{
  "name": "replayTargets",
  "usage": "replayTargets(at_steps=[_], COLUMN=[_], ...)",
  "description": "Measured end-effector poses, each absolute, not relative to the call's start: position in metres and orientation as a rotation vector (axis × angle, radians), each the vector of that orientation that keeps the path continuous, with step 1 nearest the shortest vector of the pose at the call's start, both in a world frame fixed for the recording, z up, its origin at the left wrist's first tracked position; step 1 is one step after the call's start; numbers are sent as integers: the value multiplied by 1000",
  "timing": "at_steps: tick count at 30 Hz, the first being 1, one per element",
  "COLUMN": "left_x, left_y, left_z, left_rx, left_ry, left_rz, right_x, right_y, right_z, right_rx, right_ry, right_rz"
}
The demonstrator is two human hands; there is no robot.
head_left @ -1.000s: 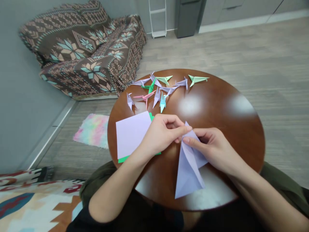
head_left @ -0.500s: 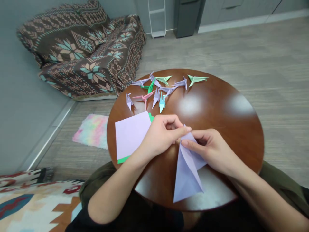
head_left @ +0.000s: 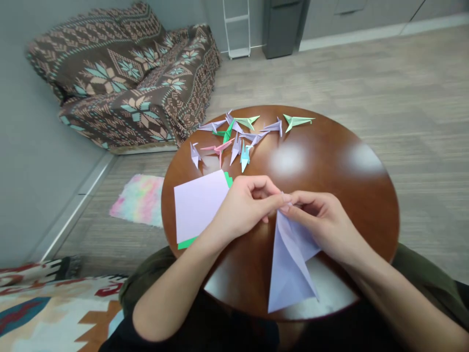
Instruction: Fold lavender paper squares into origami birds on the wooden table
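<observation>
1. Folded purple paper [head_left: 291, 274] is held over the near tabletop [head_left: 351, 200], its wide end pointed toward the near edge.
2. Its top corner is pinched by left hand [head_left: 252, 205] and right hand [head_left: 322, 217], thumbs against fingers, nearly touching, probably so the crease is controlled.
3. Paper stack [head_left: 198, 205] is placed left, likely within reach; paper birds [head_left: 235, 149] are grouped far side, apparently out of the way.
</observation>
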State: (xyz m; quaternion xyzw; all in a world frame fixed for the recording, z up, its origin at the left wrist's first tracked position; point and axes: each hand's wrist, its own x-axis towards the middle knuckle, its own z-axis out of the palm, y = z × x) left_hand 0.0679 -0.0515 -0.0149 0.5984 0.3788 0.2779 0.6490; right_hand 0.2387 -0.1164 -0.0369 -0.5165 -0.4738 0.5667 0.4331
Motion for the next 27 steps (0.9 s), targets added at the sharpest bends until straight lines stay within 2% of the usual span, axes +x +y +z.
replayTargets(at_steps=[12,19,27], left_x=[68,67,67], left_y=[-51,-47,-49], left_z=[-15,-15,-13], left_rx=[1324,1288,1337], left_ry=[856,888,859], left_rz=[654,834,615], right_x=[240,238,239], right_y=[-117,-118,-116], right_z=[-33,-35,-36], right_rx=[-1258,-1315,-1299], right_ry=[-1203,-1162,-1161], right_rz=[1395,1433,1406])
